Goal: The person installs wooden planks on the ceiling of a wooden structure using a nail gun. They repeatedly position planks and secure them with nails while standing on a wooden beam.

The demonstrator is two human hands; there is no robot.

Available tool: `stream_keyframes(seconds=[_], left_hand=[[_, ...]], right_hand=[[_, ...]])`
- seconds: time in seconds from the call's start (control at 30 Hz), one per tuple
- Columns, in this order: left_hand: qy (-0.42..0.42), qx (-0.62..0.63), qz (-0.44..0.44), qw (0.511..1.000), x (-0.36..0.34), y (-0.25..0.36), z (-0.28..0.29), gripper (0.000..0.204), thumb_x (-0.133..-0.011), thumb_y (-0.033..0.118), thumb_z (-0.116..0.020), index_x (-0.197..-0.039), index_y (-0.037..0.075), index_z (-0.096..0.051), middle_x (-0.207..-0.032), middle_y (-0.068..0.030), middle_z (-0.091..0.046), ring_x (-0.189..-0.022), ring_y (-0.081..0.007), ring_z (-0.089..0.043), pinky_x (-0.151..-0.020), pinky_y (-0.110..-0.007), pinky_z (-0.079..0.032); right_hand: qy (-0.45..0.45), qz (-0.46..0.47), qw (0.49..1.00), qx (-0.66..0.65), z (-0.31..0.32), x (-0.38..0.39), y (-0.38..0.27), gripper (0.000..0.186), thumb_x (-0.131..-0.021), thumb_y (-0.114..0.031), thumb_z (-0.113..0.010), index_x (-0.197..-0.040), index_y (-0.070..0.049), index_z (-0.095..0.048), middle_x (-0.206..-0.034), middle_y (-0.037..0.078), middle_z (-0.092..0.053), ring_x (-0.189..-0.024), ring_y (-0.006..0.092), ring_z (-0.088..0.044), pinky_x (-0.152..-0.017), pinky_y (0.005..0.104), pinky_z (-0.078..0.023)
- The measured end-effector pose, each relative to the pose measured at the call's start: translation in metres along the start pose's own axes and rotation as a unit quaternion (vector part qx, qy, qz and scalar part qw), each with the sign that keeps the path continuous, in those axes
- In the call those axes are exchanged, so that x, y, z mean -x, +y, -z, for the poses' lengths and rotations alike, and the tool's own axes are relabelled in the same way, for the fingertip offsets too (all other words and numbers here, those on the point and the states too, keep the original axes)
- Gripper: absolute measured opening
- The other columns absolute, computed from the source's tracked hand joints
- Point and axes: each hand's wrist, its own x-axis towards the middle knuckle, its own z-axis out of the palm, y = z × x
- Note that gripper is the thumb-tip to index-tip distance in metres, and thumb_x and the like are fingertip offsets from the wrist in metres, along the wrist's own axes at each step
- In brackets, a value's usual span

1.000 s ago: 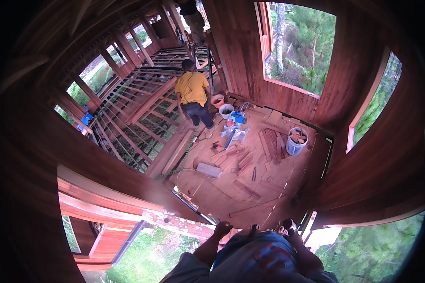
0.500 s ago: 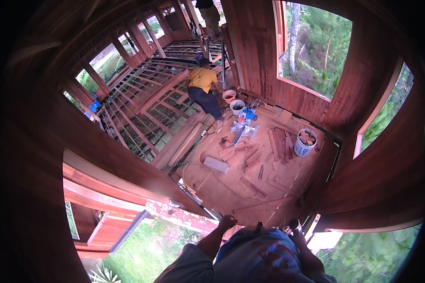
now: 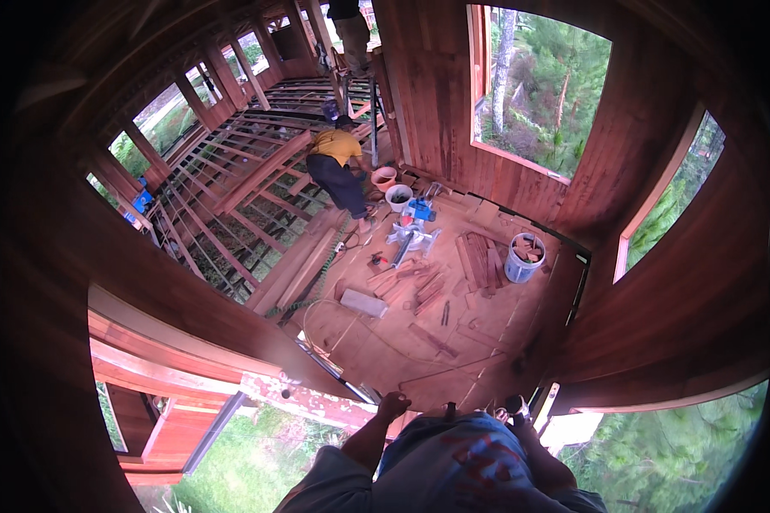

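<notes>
Yellow-shirted co-worker (image 3: 337,149) bent lower by the orange bucket (image 3: 384,178) beyond the miter saw (image 3: 416,234); I couldn't tell whether left hand (image 3: 393,404) or right hand (image 3: 517,410) gripped; red shirt print (image 3: 466,451) blurred.

no words or numbers could be read. the person's shirt (image 3: 466,457) had red shapes on its front, but they were too blurry to tell if they were letters. the pale bucket (image 3: 519,270) had bluish marks on its side, too small and fuzzy to make out.
</notes>
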Motion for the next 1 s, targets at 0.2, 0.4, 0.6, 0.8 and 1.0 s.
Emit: stream_keyframes(seconds=[0.2, 0.4, 0.6, 0.8, 1.0], left_hand=[[-0.040, -0.040, -0.046, 0.997, -0.011, -0.010, -0.009, 0.045, -0.071, 0.040, -0.070, -0.098, 0.004, -0.072, -0.100, -0.0203, -0.071, -0.098, -0.0338, -0.068, -0.087, -0.043, -0.052], [-0.018, -0.053, -0.127, 0.990, -0.011, -0.009, -0.006, 0.033, -0.073, 0.037, -0.070, -0.077, 0.004, -0.066, -0.066, -0.0140, -0.064, -0.065, -0.0265, -0.065, -0.065, -0.041, -0.051], [-0.033, -0.038, -0.139, 0.989, -0.003, 0.010, 0.007, 0.029, -0.076, 0.032, -0.069, -0.071, 0.005, -0.062, -0.057, -0.0115, -0.057, -0.055, -0.0231, -0.060, -0.057, -0.038, -0.048], [-0.075, 0.104, -0.011, 0.992, 0.011, 0.025, 0.013, 0.029, -0.078, 0.029, -0.068, -0.072, 0.002, -0.063, -0.058, -0.0108, -0.058, -0.053, -0.0212, -0.059, -0.053, -0.036, -0.048], [-0.104, 0.110, -0.014, 0.988, 0.004, 0.023, 0.020, 0.027, -0.081, 0.024, -0.075, -0.072, 0.002, -0.061, -0.060, -0.0046, -0.057, -0.051, -0.0141, -0.056, -0.046, -0.030, -0.048]], right_hand=[[0.009, 0.006, 1.000, 0.011, -0.019, -0.028, 0.033, 0.111, -0.071, -0.074, -0.068, -0.151, -0.009, -0.027, -0.133, 0.026, -0.056, -0.122, 0.0416, -0.057, -0.097, 0.0485, -0.049], [-0.031, 0.013, 0.997, -0.071, 0.009, 0.020, -0.008, 0.118, -0.066, -0.075, -0.071, -0.150, -0.004, -0.028, -0.135, 0.026, -0.055, -0.124, 0.0401, -0.056, -0.100, 0.0473, -0.048], [-0.037, 0.073, 0.987, -0.136, 0.021, 0.039, -0.027, 0.121, -0.064, -0.076, -0.072, -0.149, -0.002, -0.029, -0.136, 0.026, -0.054, -0.126, 0.0392, -0.055, -0.102, 0.0466, -0.047], [-0.035, 0.116, 0.978, -0.172, 0.032, 0.050, -0.038, 0.124, -0.062, -0.077, -0.072, -0.148, 0.001, -0.029, -0.137, 0.027, -0.053, -0.127, 0.0383, -0.053, -0.104, 0.0459, -0.045], [-0.030, 0.053, 0.987, -0.149, 0.045, 0.069, -0.057, 0.126, -0.060, -0.079, -0.072, -0.148, 0.001, -0.029, -0.138, 0.025, -0.053, -0.129, 0.0359, -0.052, -0.106, 0.0446, -0.044]])
